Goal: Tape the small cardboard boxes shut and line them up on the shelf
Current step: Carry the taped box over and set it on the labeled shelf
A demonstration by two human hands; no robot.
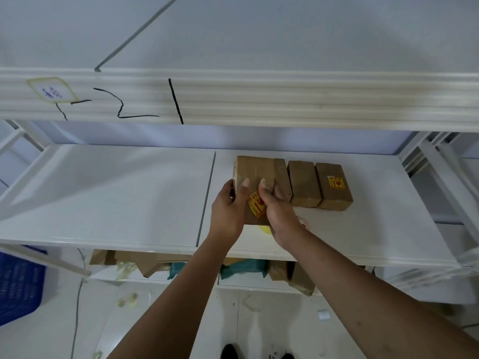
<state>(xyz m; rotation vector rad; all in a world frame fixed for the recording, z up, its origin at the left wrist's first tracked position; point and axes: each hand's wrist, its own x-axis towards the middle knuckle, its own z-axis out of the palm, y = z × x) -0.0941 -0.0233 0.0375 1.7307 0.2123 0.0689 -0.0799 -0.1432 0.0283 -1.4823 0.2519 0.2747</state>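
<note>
I see both hands holding 1 small cardboard box (255, 169) at the white shelf (129, 198). The left hand (228, 207) grips its left side, thumb on the edge. The right hand (280, 212) curls over its right side, next to a yellow-and-red sticker (256, 207). The box sits against a row of 3 more on its right: second box (282, 177), third box (303, 183) and fourth box (333, 187). A blue crate (18, 286) stands lower left.
</note>
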